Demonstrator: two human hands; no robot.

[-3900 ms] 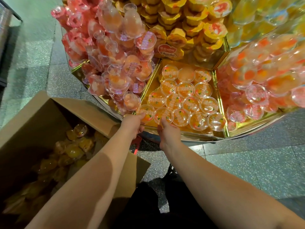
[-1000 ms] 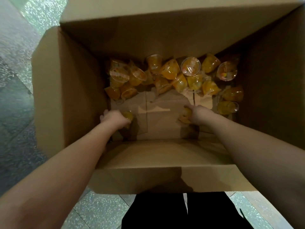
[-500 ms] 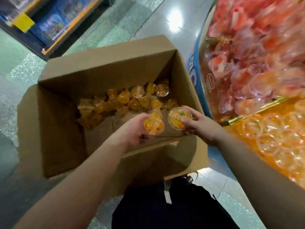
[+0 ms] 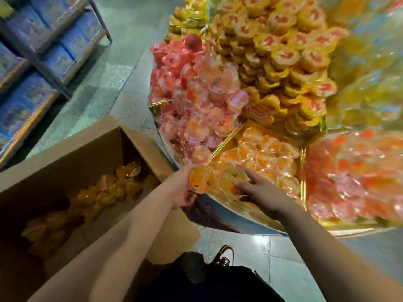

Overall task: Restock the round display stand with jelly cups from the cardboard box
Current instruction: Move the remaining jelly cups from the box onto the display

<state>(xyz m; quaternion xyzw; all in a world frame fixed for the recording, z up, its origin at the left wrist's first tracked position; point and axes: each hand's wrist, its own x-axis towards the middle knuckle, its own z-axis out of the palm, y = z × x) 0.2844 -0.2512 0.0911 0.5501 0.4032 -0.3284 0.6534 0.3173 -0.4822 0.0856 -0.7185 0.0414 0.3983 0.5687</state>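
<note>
The round display stand [image 4: 220, 211] fills the right of the head view, split by gold dividers into wedges of jelly cups. My left hand [image 4: 182, 188] grips an orange jelly cup [image 4: 201, 179] at the stand's near rim. My right hand [image 4: 259, 192] holds a second orange jelly cup [image 4: 230, 180] beside it, over the front of the orange wedge [image 4: 270, 162]. The open cardboard box [image 4: 72, 144] stands on the floor at lower left, with several orange jelly cups [image 4: 109, 188] lying in its bottom.
Pink cups [image 4: 196, 101] are heaped in the wedge left of the orange one, yellow-wrapped cups [image 4: 290, 53] behind, red-orange cups [image 4: 357, 173] to the right. A shelf of blue packs [image 4: 43, 46] stands at upper left. Tiled floor [image 4: 272, 258] and my shoe [image 4: 224, 256] lie below.
Both hands reached into the box, each took an orange cup, lifted it out and carried it right to the stand's rim. The view swung from the box to the stand.
</note>
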